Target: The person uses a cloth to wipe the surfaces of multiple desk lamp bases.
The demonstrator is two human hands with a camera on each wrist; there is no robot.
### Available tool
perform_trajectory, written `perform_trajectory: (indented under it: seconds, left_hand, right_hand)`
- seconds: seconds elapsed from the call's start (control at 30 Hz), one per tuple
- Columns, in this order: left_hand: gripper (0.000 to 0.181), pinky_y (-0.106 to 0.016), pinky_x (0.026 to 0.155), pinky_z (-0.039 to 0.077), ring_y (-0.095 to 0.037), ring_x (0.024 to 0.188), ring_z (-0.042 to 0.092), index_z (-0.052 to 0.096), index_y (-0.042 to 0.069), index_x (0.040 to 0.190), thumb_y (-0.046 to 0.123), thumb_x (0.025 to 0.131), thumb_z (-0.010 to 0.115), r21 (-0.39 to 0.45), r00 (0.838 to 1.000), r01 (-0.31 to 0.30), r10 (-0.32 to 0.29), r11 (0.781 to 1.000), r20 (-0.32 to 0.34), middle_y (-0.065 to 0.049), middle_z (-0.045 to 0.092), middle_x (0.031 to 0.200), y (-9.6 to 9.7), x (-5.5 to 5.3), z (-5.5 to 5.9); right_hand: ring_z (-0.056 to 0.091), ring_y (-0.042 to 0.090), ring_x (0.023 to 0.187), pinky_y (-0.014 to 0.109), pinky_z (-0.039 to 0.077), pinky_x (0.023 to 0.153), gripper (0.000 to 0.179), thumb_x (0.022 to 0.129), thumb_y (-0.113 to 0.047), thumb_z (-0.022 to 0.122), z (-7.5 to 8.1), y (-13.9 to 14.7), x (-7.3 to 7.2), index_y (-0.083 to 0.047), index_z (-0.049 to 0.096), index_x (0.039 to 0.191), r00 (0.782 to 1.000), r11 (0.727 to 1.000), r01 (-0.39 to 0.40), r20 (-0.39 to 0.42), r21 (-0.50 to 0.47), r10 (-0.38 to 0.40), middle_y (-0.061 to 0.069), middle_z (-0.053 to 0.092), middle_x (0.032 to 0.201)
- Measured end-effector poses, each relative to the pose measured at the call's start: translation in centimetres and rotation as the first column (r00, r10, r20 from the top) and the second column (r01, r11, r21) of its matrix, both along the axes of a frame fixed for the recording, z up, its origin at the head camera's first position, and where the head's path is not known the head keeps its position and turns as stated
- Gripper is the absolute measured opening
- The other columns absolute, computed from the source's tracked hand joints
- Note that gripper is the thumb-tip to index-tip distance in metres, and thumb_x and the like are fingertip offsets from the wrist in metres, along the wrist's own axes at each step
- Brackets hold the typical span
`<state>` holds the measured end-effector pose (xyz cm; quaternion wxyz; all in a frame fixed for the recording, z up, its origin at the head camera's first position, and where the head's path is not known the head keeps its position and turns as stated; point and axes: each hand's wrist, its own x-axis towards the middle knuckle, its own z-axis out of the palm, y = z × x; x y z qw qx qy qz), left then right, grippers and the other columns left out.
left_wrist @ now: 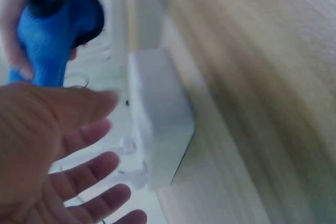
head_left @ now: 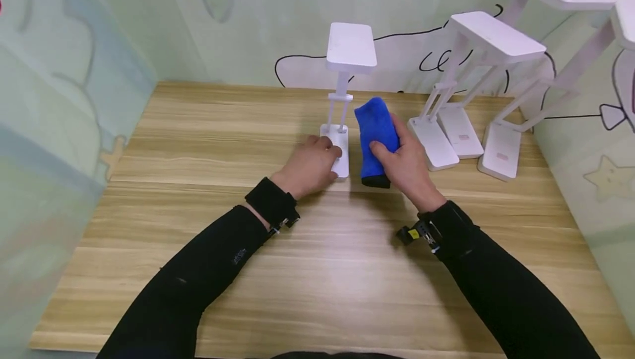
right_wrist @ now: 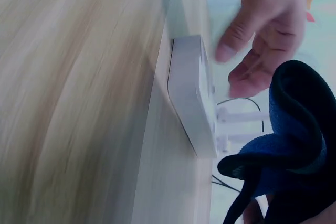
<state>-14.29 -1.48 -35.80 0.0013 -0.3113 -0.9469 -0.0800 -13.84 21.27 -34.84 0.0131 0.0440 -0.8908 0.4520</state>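
A white desk lamp [head_left: 351, 50] stands upright near the back of the table, its flat rectangular head above two thin posts. Over the left edge of the lamp's base [head_left: 344, 142] is my left hand [head_left: 308, 167]. The left wrist view shows its fingers loosely spread beside the base [left_wrist: 160, 114], holding nothing. To the right of this lamp, my right hand [head_left: 410, 161] grips a folded blue cloth [head_left: 375, 135] with dark edging, thumb on top. In the right wrist view, the cloth [right_wrist: 289, 145] hangs in folds, apart from the lamp base [right_wrist: 189, 87].
Several similar white lamps [head_left: 496, 36] stand close together at the right rear, heads overlapping. Painted walls border the wood-grain table [head_left: 198, 144] at the left, back and right.
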Motion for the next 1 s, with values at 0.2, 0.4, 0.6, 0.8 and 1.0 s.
perform_trajectory:
  seconds: [0.2, 0.4, 0.6, 0.8, 1.0]
  left_hand:
    - [0.058, -0.044, 0.127, 0.033, -0.038, 0.147, 0.047, 0.055, 0.006, 0.149, 0.031, 0.099, 0.074, -0.100, 0.998, 0.048, -0.043, 0.994, 0.049, -0.019, 0.054, 0.153, 1.5, 0.0, -1.0]
    - [0.052, -0.044, 0.129, 0.027, -0.034, 0.151, 0.044, 0.057, 0.007, 0.149, 0.029, 0.104, 0.069, -0.134, 0.996, 0.076, -0.069, 0.988, 0.055, -0.021, 0.055, 0.154, 1.7, -0.1, -1.5]
    - [0.054, -0.044, 0.130, 0.027, -0.038, 0.151, 0.044, 0.055, 0.007, 0.152, 0.027, 0.104, 0.068, -0.109, 0.996, 0.049, -0.041, 0.993, 0.074, -0.024, 0.053, 0.155, 0.0, -0.1, -1.8]
    - [0.052, -0.047, 0.128, 0.029, -0.045, 0.148, 0.044, 0.055, 0.003, 0.150, 0.018, 0.102, 0.069, -0.046, 0.994, 0.015, -0.009, 0.999, 0.112, -0.028, 0.051, 0.155, -3.8, -0.2, -1.4]
    - [0.052, -0.051, 0.129, 0.027, -0.047, 0.146, 0.046, 0.055, -0.003, 0.147, 0.008, 0.099, 0.070, -0.022, 0.988, -0.051, 0.053, 0.998, 0.148, -0.031, 0.053, 0.151, -7.5, -0.9, -1.2]
  right_hand:
    - [0.052, 0.046, 0.138, 0.067, 0.044, 0.112, 0.072, 0.104, -0.030, 0.063, -1.1, 0.3, 0.2, -0.011, 0.033, 0.166, 0.999, 0.997, -0.035, -0.022, 0.067, 0.037, 0.023, 0.048, 0.158]
    - [0.055, 0.046, 0.133, 0.066, 0.047, 0.109, 0.070, 0.103, -0.028, 0.063, -1.9, 0.3, 0.3, -0.009, 0.035, 0.165, 0.997, 0.991, -0.062, -0.029, 0.114, 0.066, 0.026, 0.052, 0.153]
    - [0.056, 0.046, 0.130, 0.066, 0.048, 0.108, 0.070, 0.102, -0.027, 0.065, -2.3, 0.2, 0.5, -0.009, 0.037, 0.164, 0.996, 0.986, -0.082, -0.009, 0.145, 0.084, 0.027, 0.053, 0.151]
    - [0.057, 0.045, 0.127, 0.065, 0.050, 0.105, 0.070, 0.101, -0.026, 0.066, -2.3, 0.2, 0.7, -0.011, 0.038, 0.164, 0.996, 0.984, -0.087, 0.010, 0.155, 0.086, 0.027, 0.055, 0.146]
    - [0.057, 0.044, 0.126, 0.065, 0.051, 0.104, 0.070, 0.102, -0.027, 0.065, -2.4, 0.2, 0.6, -0.011, 0.037, 0.164, 0.994, 0.981, -0.112, 0.031, 0.160, 0.108, 0.027, 0.054, 0.147]
